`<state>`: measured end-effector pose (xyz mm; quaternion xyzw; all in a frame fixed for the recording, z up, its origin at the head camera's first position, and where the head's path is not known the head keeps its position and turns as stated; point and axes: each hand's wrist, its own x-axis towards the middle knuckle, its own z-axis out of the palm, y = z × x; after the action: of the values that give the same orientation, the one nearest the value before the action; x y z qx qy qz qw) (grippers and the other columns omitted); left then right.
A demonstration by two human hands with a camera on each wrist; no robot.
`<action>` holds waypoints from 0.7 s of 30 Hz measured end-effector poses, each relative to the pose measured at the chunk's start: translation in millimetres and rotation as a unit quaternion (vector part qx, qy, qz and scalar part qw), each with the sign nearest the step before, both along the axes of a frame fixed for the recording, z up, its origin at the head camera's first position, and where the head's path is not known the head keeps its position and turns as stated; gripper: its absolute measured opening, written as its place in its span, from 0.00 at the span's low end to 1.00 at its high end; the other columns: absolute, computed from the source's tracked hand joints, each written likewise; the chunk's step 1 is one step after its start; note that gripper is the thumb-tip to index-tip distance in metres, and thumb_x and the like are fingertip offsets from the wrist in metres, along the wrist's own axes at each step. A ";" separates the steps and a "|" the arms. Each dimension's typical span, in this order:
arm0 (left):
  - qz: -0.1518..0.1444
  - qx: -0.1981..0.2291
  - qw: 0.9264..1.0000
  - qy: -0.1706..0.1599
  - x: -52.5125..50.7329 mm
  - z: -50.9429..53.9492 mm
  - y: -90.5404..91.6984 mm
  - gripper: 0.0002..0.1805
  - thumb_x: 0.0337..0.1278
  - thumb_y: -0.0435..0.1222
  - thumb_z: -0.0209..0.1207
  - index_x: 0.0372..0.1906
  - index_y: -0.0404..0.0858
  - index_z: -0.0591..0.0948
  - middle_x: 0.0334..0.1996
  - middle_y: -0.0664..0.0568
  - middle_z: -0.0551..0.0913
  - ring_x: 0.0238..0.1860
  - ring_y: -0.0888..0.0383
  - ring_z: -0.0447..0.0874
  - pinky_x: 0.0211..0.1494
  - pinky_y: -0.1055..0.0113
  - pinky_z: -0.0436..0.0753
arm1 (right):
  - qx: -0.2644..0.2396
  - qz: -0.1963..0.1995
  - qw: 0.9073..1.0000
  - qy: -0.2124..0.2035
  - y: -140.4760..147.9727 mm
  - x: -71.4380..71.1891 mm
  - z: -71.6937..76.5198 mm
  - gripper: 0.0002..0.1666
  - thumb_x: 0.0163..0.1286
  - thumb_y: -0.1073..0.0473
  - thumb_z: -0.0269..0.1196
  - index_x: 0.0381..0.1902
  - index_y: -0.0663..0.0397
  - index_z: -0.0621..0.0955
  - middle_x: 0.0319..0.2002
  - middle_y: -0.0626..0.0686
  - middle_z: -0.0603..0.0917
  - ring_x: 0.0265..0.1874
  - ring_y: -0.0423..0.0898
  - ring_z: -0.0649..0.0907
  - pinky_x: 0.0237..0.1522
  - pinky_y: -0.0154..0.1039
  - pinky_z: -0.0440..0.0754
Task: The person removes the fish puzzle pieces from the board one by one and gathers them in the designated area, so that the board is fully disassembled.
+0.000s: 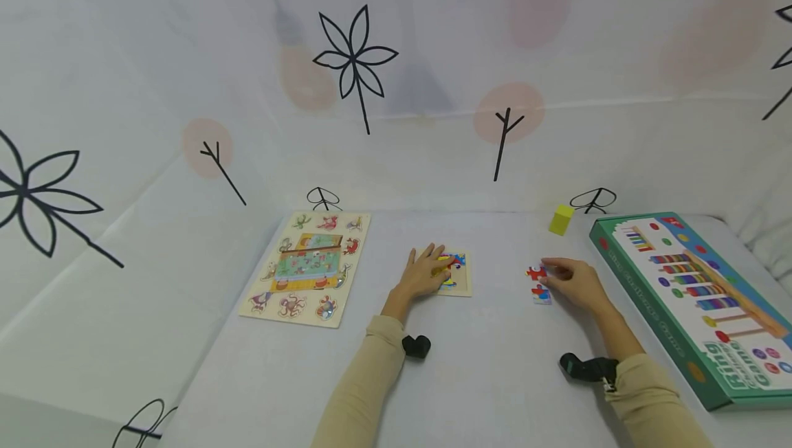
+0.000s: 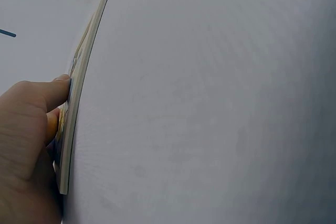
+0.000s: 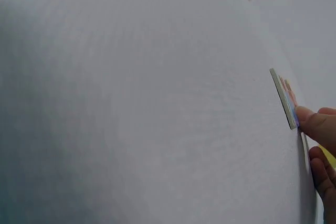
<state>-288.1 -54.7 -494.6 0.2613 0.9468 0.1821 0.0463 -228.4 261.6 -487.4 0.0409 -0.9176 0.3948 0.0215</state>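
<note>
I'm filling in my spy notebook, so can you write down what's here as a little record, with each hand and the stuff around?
Left hand: rests on a small puzzle board, fingers spread
Right hand: touches colourful puzzle pieces
Far left: larger picture board with sea creatures
Far right: big green box
Beside box's far end: yellow block
Sleeves: tan

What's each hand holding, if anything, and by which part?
Left hand rests on the board, gripping nothing. Right hand touches pieces at their right edge; whether it pinches one can't be told.
</note>
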 end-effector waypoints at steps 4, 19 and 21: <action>0.001 0.001 1.000 -0.001 -0.6 -0.1 0.0 0.24 0.66 0.46 0.47 0.65 0.49 0.71 0.71 0.51 0.59 0.74 0.53 0.47 0.73 0.45 0.41 | -0.006 0.008 1.000 0.006 0.0 0.4 -0.1 0.26 0.64 0.64 0.62 0.58 0.70 0.73 0.56 0.71 0.74 0.50 0.65 0.75 0.53 0.59 0.73; -0.001 -0.003 1.000 0.006 -0.5 -0.7 -0.4 0.24 0.66 0.46 0.48 0.65 0.50 0.71 0.71 0.51 0.60 0.74 0.54 0.47 0.73 0.45 0.42 | -0.011 0.006 1.000 0.013 2.4 1.4 -4.7 0.23 0.64 0.63 0.62 0.56 0.69 0.75 0.54 0.69 0.76 0.51 0.63 0.75 0.53 0.58 0.74; 0.000 -0.001 1.000 0.006 -0.1 -0.5 -0.2 0.24 0.66 0.46 0.48 0.65 0.49 0.71 0.71 0.51 0.60 0.74 0.54 0.47 0.73 0.45 0.42 | -0.012 0.005 1.000 0.014 2.3 1.8 -4.6 0.23 0.64 0.63 0.62 0.56 0.69 0.76 0.54 0.69 0.77 0.51 0.64 0.75 0.53 0.59 0.74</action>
<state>-288.2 -54.9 -495.2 0.2624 0.9472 0.1796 0.0407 -226.6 263.9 -492.0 0.0512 -0.9123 0.4050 0.0329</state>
